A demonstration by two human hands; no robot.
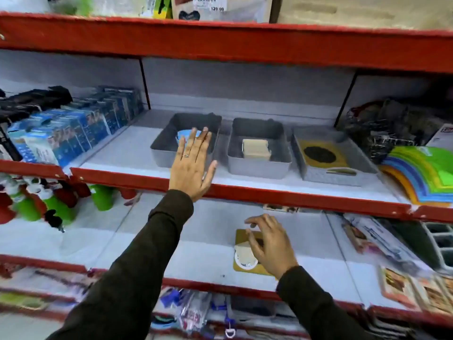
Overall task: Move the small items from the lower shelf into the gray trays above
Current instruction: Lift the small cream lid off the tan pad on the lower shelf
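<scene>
Left hand [192, 165] flat, fingers spread, empty, over front rim of leftmost grey plastic tray [161, 150]. Right hand [268, 244] loose, grasping nothing, atop mustard square card [241, 266] on white lower shelf [171, 251]; bare shelf all round.

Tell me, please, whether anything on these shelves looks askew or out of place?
Yes: the right tray sits skewed, angled against its two straight neighbours. On the lower shelf, a gold card with a white disc lies loose under the right hand.
</scene>
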